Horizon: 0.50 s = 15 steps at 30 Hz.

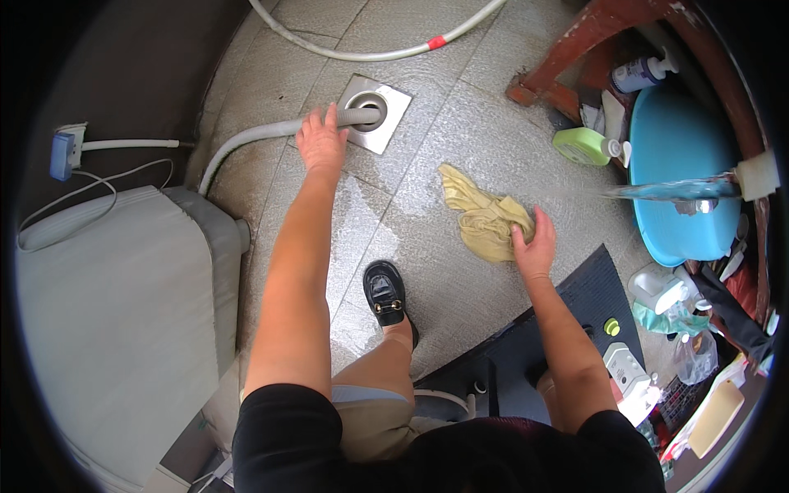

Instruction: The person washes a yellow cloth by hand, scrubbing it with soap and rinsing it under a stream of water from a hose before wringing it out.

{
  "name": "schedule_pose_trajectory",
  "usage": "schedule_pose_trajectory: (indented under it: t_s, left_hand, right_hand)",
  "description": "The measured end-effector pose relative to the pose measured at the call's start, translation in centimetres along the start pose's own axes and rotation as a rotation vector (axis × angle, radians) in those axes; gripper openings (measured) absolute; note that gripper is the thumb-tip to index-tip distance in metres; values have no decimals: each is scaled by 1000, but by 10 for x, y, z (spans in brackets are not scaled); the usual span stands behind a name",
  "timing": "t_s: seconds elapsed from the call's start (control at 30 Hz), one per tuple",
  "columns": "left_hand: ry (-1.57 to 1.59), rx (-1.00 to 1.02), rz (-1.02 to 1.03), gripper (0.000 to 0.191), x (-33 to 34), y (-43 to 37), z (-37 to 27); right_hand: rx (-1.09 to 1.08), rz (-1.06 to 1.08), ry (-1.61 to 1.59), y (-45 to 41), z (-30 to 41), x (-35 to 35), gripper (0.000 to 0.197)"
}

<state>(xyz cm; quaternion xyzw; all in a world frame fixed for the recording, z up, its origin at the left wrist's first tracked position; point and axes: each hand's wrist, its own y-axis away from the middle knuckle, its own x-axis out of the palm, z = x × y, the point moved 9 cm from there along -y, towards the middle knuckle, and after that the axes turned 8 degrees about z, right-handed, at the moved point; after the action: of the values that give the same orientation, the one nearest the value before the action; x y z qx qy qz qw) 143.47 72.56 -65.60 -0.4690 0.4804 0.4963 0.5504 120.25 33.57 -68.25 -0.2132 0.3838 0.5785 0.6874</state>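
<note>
A grey corrugated drain hose (265, 131) runs over the tiled floor, its end in the round opening of a square metal floor drain (392, 121). My left hand (322, 140) rests on the hose close to the drain, fingers spread over it; whether it grips is hard to tell. To the right, a crumpled yellow cloth (487, 222) lies bunched, one end stretched toward the drain. My right hand (536, 244) has its thumb and fingers at the cloth's right edge, pinching it.
Water streams from a spout (755, 177) across a blue basin (662, 142) at right. Nearby are a green bottle (579, 146), a pump bottle (638, 75) and a reddish wooden frame (592, 31). A grey appliance (123, 308) stands left; a dark mat (592, 296) lies lower right; another hose (363, 57) curves above.
</note>
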Motion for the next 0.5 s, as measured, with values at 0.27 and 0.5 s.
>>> schedule_pose_trajectory:
  t_s: [0.27,0.5]
  left_hand:
    - [804,230,514,41,36,88,-120]
    - [1654,-608,1061,70,76,170,-223]
  right_hand:
    - [269,364,-597,21,-46,60,56]
    - [279,-2,-726,-44,-31,17,54]
